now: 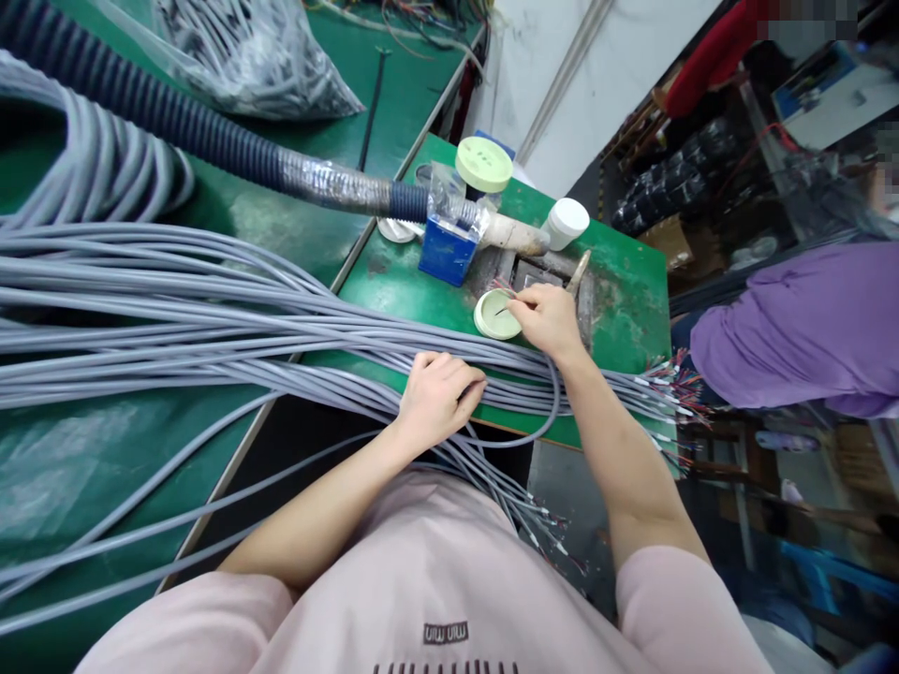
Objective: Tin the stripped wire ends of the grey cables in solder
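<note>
A thick bundle of grey cables (337, 323) runs across the bench from left to right. My left hand (439, 388) lies over this bundle with its fingers curled round some cables; its fingertips are partly hidden. Pinched in my right hand (544, 316) is the end of one grey cable, which loops down beside the wrist. Thin coloured wires (500, 285) stick out past the fingers, above a small round pale dish (495, 316). Stripped cable ends (667, 393) with coloured wires fan out at the right edge.
A black corrugated hose (211, 140) ends in a nozzle beside a blue box (447, 251). Nearby stand a yellow-lidded jar (484, 165) and a white jar (567, 221). A bag of cables (245, 61) lies at the back. A person in purple (801, 328) is at right.
</note>
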`<state>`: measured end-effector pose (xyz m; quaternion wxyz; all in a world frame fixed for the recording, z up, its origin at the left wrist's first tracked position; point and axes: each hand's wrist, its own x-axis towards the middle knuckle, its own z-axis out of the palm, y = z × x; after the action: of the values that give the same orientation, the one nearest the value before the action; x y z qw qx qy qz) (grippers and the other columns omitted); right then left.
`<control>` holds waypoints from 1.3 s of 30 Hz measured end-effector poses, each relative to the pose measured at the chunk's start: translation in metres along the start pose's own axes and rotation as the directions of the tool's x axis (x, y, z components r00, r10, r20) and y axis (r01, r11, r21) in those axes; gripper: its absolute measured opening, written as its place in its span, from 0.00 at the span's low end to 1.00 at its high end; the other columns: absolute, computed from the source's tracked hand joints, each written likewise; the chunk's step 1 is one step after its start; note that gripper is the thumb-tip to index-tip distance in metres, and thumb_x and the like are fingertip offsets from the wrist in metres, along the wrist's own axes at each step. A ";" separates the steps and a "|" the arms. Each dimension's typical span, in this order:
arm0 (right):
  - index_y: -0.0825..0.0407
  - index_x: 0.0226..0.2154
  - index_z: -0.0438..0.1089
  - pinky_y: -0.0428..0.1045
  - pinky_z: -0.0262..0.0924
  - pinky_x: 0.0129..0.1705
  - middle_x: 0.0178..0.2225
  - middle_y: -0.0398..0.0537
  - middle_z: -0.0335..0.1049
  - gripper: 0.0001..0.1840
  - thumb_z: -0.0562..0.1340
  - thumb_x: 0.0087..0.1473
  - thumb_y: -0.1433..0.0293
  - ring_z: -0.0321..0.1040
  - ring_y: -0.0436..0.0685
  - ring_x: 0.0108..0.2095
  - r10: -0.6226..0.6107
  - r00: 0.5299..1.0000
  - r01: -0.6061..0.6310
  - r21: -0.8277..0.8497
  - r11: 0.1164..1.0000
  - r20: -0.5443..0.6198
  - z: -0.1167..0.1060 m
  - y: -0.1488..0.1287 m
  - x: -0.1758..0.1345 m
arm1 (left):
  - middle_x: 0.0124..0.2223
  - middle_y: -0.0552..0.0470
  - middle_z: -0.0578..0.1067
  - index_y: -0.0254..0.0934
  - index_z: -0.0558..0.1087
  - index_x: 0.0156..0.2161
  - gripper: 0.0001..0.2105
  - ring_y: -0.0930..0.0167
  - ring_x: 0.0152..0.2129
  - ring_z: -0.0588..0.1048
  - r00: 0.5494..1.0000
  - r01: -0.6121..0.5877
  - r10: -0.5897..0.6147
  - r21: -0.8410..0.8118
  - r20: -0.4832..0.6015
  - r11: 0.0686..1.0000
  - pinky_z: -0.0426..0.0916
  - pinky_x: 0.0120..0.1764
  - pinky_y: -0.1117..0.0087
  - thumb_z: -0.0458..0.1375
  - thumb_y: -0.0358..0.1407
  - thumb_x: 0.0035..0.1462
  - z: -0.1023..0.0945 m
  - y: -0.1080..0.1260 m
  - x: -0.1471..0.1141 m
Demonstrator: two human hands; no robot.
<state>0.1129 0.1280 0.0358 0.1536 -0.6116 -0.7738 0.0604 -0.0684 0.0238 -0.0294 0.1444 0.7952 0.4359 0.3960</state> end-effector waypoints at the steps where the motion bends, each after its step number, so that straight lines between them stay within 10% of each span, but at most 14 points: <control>1: 0.53 0.12 0.63 0.48 0.47 0.29 0.19 0.44 0.62 0.17 0.57 0.48 0.67 0.58 0.51 0.24 0.014 0.999 -0.012 0.037 0.999 -0.038 -0.004 0.005 0.000 | 0.30 0.55 0.78 0.38 0.72 0.35 0.07 0.72 0.29 0.72 1.000 -0.002 0.002 -0.001 -0.001 1.000 0.57 0.40 0.64 0.53 0.35 0.62 0.000 0.000 0.000; 14: 0.52 0.18 0.73 0.50 0.50 0.30 0.19 0.47 0.68 0.13 0.58 0.48 0.66 0.63 0.55 0.25 0.319 0.932 -0.339 -0.103 0.935 -0.172 -0.005 0.066 0.019 | 0.32 0.55 0.79 0.40 0.73 0.35 0.04 0.71 0.29 0.73 1.000 -0.013 0.012 -0.029 -0.027 1.000 0.57 0.41 0.63 0.55 0.33 0.60 0.001 0.000 0.002; 39: 0.52 0.24 0.77 0.50 0.52 0.31 0.24 0.49 0.74 0.13 0.58 0.50 0.66 0.66 0.57 0.28 0.363 0.917 -0.384 -0.123 0.915 -0.165 0.010 0.081 0.021 | 0.31 0.54 0.79 0.40 0.73 0.35 0.04 0.70 0.30 0.74 1.000 0.004 -0.005 -0.031 -0.010 1.000 0.58 0.42 0.62 0.56 0.33 0.59 0.001 0.001 0.001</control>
<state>0.1810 0.1692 0.0074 0.1453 -0.7611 -0.6321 -0.0135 -0.0665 0.0246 -0.0291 0.1551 0.7899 0.4323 0.4063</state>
